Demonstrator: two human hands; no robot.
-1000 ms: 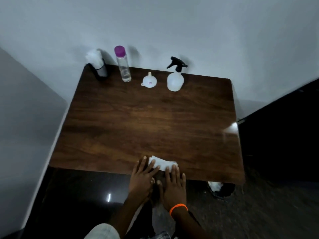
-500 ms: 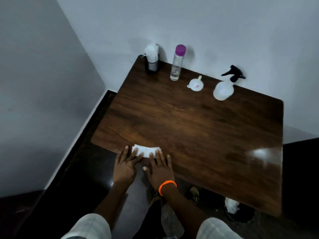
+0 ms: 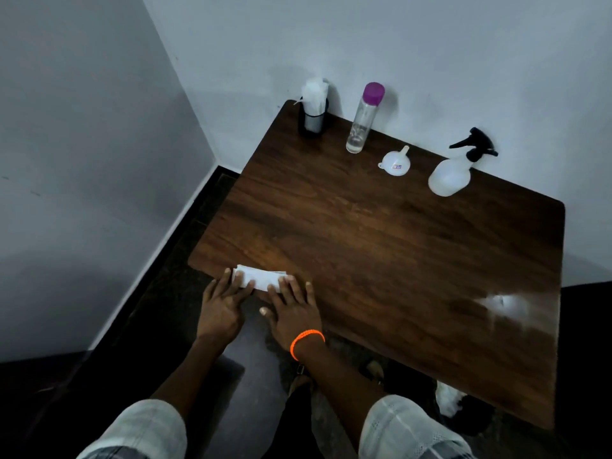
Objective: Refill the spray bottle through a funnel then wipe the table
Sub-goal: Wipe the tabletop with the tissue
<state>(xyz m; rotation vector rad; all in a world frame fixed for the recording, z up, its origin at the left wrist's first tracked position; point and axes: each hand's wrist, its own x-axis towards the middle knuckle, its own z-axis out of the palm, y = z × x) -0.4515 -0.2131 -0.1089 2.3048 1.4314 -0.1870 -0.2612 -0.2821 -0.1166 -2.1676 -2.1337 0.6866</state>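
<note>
A folded white tissue (image 3: 261,278) lies at the near left corner of the dark wooden table (image 3: 381,246). My left hand (image 3: 222,303) and my right hand (image 3: 291,309), with an orange wristband, both press flat on the tissue with spread fingers. At the far edge stand a white spray bottle (image 3: 450,175) with a black trigger head, a white funnel (image 3: 395,162) lying mouth down, and a clear bottle (image 3: 364,119) with a purple cap.
A black holder (image 3: 313,119) with white tissues stands at the table's far left corner. Walls close in behind and at the left. A dark floor lies below the near edge, with something white (image 3: 448,397) under the table at the right.
Both hands have slid the tissue left along the near edge, from its middle to the near left corner. The view has swung left with them.
</note>
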